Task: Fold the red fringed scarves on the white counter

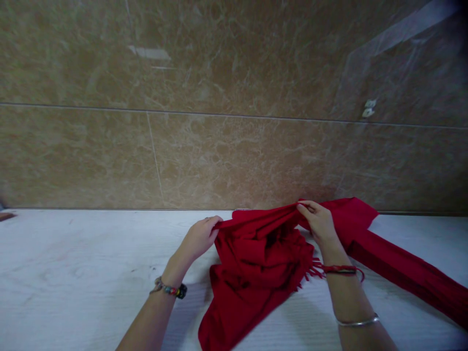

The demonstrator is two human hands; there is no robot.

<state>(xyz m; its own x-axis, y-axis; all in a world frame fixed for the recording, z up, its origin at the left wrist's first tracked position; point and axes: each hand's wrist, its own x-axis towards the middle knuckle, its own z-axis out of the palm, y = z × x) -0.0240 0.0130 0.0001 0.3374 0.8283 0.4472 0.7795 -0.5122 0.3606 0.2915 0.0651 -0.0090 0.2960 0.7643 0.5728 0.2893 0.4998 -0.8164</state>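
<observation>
A red scarf (252,273) with a fringed end lies bunched on the pale surface, and part of it trails off toward the lower right. My left hand (201,236) pinches its upper edge at the left. Farther right, my right hand (318,222) grips the same edge between thumb and fingers. Between the two hands the edge is stretched and slightly raised. The fringe hangs out beside my right wrist. Folds hide much of the cloth's middle.
The white wood-grain surface (73,273) meets a brown marble-tiled wall (219,156) right behind the scarf. A small white fitting (369,108) is on the wall at the right. At the far left edge lies a brown object (7,216), partly cut off.
</observation>
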